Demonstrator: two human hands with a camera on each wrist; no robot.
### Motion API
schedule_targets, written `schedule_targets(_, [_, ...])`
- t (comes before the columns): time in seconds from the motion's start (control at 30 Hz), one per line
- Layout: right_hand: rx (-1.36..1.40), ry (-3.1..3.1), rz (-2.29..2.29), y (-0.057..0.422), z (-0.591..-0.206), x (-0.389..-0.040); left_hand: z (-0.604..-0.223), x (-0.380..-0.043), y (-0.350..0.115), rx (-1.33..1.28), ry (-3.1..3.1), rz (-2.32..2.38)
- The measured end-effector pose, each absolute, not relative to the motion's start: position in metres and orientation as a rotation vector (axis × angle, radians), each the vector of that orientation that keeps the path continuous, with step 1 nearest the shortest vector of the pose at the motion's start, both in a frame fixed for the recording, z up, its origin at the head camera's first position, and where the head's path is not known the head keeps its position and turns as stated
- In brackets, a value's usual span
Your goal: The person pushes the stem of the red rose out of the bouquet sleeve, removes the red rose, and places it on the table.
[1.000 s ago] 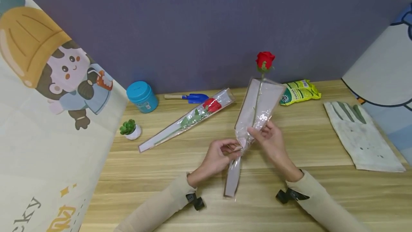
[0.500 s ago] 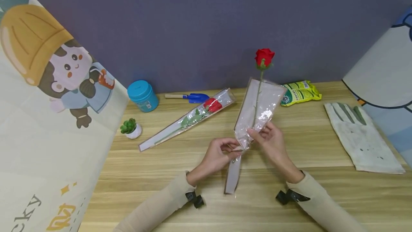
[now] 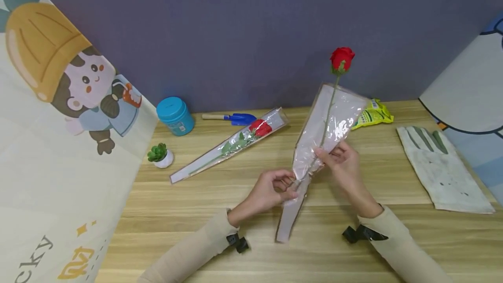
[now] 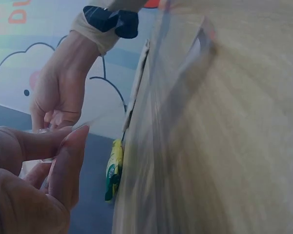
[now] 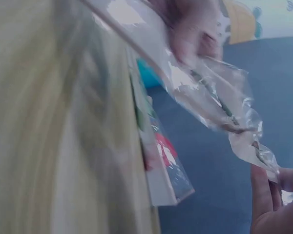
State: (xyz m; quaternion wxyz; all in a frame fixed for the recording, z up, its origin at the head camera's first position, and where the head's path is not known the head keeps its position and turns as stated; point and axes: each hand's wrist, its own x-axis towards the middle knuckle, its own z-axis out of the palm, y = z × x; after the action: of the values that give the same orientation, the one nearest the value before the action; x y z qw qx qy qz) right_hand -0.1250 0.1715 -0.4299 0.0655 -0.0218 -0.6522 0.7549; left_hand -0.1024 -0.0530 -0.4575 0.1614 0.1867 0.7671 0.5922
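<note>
A red rose (image 3: 342, 59) on a long green stem sticks up out of a clear-fronted flower sleeve (image 3: 312, 130), its bloom above the wide top edge. My right hand (image 3: 346, 171) pinches the stem and the crumpled film around the sleeve's middle. Lower down, my left hand (image 3: 271, 191) pinches the film at the creased narrow part, thumb and forefinger together. The sleeve's tail (image 3: 288, 224) slants down toward the front. In the right wrist view, the stem (image 5: 224, 107) runs inside the wrinkled film between both hands. The right fingertips are partly hidden by the sleeve.
A second wrapped rose (image 3: 260, 128) lies to the left on the wooden table. Behind it are a blue trowel (image 3: 241, 119) and a blue tub (image 3: 174, 116). A potted succulent (image 3: 160, 155) stands at left. A yellow-green packet (image 3: 375, 115) and work gloves (image 3: 444, 171) lie at right.
My right hand has moved right, and the rose and sleeve top have swung right with it. The bloom is higher. My left hand has barely moved.
</note>
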Motion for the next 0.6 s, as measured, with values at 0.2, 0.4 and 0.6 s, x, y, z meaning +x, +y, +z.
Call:
schedule_targets(0.2, [-0.065, -1.829, 2.324, 0.187, -0.418, -0.129, -0.458, -0.103, -0.054, 0.502, 2.138, 1.642])
schedule_targets(0.4, [-0.02, -1.866, 2.334, 0.192, -0.415, -0.128, -0.452, -0.107, -0.055, 0.482, 2.111, 1.621])
schedule_targets(0.6, [-0.021, -1.869, 2.331, 0.193, -0.416, -0.128, -0.449, -0.116, -0.053, 0.557, 2.057, 1.746])
